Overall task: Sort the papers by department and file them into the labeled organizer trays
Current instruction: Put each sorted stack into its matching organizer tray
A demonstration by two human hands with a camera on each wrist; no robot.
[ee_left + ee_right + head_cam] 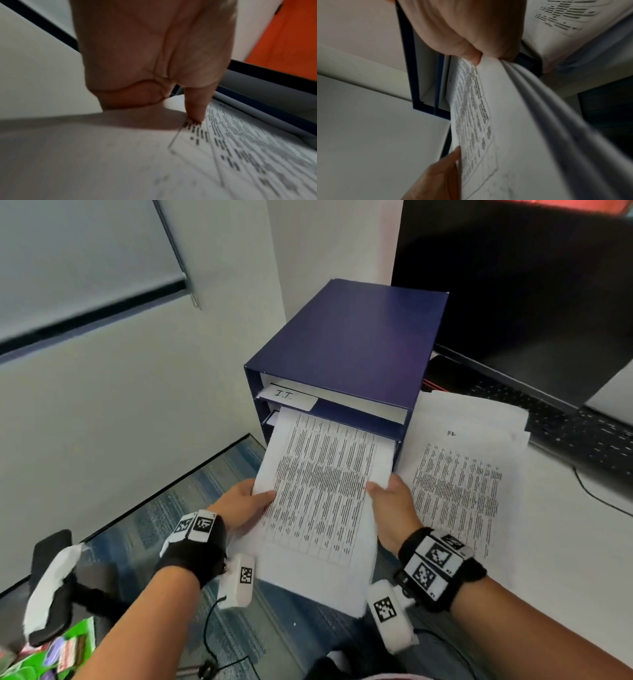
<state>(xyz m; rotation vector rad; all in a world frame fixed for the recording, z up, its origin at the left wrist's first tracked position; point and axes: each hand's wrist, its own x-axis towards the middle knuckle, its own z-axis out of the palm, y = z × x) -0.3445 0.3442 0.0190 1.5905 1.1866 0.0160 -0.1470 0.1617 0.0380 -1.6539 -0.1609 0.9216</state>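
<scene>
Head view: both hands, left (245,501) and right (394,501), pinch a sheet (325,481) whose far edge sits in the organizer (346,347) slot under the "I.T." label (287,397). A stack (459,474) lies beside it on the tabletop (561,508), by a keyboard (579,433).

Left wrist: the thumb (195,108) presses the print; fingers hidden under the sheet.

Right wrist: blurred; the hand (471,33) grips several curled sheets.
</scene>
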